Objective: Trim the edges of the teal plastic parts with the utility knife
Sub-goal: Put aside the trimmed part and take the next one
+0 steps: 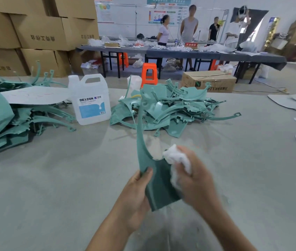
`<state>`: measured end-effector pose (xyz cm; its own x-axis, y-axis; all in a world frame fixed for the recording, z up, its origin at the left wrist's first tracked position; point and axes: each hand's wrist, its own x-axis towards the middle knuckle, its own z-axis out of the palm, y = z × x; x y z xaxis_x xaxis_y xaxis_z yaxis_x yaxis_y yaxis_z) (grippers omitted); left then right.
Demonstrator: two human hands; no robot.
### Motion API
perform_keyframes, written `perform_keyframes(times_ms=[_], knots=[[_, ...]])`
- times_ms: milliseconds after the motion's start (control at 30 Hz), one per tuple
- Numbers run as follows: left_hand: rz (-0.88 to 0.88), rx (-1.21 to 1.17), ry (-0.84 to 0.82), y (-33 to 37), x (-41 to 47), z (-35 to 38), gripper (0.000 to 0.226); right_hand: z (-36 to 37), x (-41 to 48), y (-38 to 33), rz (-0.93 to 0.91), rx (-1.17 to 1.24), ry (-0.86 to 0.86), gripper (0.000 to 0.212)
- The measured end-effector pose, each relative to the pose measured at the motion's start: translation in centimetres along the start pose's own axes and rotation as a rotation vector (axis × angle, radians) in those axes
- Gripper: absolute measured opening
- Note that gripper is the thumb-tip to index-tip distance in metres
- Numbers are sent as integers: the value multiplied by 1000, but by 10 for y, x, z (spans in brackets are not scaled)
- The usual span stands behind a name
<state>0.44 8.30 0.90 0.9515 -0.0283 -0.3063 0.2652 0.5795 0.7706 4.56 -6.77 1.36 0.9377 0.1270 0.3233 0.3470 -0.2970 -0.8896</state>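
**Part being wiped; no knife in view**

Obs: left hand point(136, 192) pinches the lower edge of a thin teal plastic part point(158, 189) with a long curved arm, held over the grey desk's point(53, 178) near edge. Right hand point(196, 180) grips a fluffy white wad point(177, 158) against it.

Risks: the slim arm may flex or snap under pressure, and fibres may snag on rough edges.

Mid-desk: tangled heap of teal plastic parts point(170, 109) and a translucent white plastic jug point(91, 100).

On the bench point(53, 178), a jug point(91, 104) is standing between a left pile point(2, 120) and a centre pile point(169, 109) of plastic parts, a sheet point(34, 96) lying on the left pile. Before the centre pile, the left hand point(134, 196) is holding one part point(160, 189) upright; the right hand point(196, 180) is gripping a wad point(176, 158) against its right side.
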Motion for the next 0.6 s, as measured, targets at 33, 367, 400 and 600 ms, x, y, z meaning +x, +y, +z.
perform_keyframes(times_ms=[33, 367, 400, 600], knots=[[18, 20, -1, 1, -4, 5, 40, 22, -12, -5, 0, 29, -42, 45], [155, 43, -65, 14, -32, 6, 52, 65, -11, -17, -60, 50, 45, 55], [169, 5, -76, 9, -34, 9, 52, 63, -4, -15, 6, 65, 90, 57], [217, -50, 73, 9, -26, 6, 40, 84, -48, -20, -135, 20, -115, 59]])
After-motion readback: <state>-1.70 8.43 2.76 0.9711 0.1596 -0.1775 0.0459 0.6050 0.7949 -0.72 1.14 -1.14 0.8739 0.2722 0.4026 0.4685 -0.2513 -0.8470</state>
